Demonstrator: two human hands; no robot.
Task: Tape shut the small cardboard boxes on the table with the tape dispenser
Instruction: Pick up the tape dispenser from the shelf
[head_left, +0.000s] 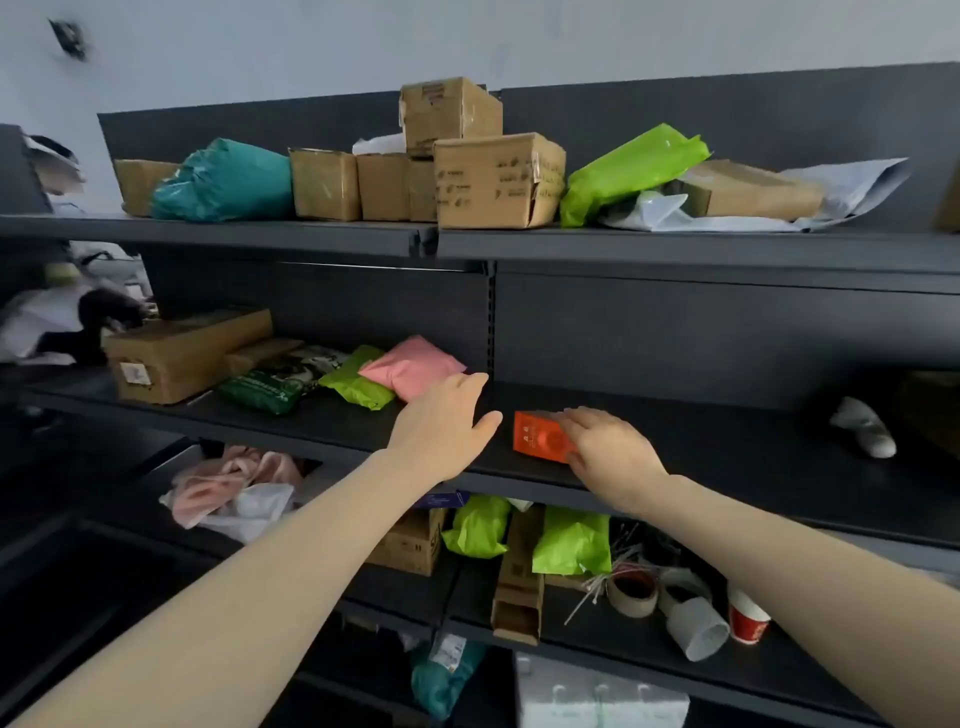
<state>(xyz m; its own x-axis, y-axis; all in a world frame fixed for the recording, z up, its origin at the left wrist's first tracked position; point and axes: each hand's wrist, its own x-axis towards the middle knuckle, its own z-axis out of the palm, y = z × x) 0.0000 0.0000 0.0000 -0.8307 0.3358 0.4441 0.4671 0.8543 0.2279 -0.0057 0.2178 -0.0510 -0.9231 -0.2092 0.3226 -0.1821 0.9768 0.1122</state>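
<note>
1. Sitting near the front edge of the dark middle shelf (727, 447), a small orange box (537, 436), just right of the upright joint between the two shelf bays.
2. Right hand (608, 452) grasps the box's right end: fingers draped over the top, thumb against the near face.
3. Left hand (441, 426) is released, fingers straight and together, thumb spread, held over the shelf just left of the box. Its fingertips reach the edge of a pink bag (410, 371); I cannot tell whether they touch.
4. Left along the same shelf: a lime-green bag (356, 387) against the pink one, a dark green packet (265, 389), then a long brown carton (182, 353). Far right, a white object (865, 426), too blurred to name.
5. Top shelf (675, 244): a cluster of brown cartons (493, 182), one stacked on the others, a teal bag (223, 182) to the left, a bright green bag (628, 171) and white mailers (841, 187) to the right.
6. Lower shelf (623, 644): a tape roll (631, 592), a clear plastic cup (696, 629) on its side, a red paper cup (748, 618), more green bags and cartons.
7. Shelving is dark metal with a dark back panel; a pale wall (311, 47) rises behind it.
</note>
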